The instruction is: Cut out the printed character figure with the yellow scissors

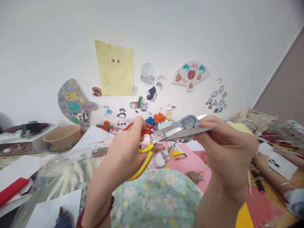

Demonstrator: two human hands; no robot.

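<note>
Head cam, L to R. Far L: long red bar-shaped obj. on table; next, oval tan bowl set behind a clear plastic bag w/ white finger-like pcs showing thru it. Yellow paper sheet w/ pencil-drawn face up on white wall.

Centre: L hand closed on handles of metal scissors w/ red & yellow grips; blades point R, spread apart. Cutout betw. blades: grey paper-like pc w/ dark outline, held up in front, above table; exact cut line can't be told. Below scissors, pale green cloth w/ white flowers. Just R of it, brown twine bundle on pink paper sheet.

R hand: thumb & fingers pinched together on R end of cutout, close to blade tips.

Far R: another person's forearm w/ bracelet, near white sheet w/ small dark figure.
</note>
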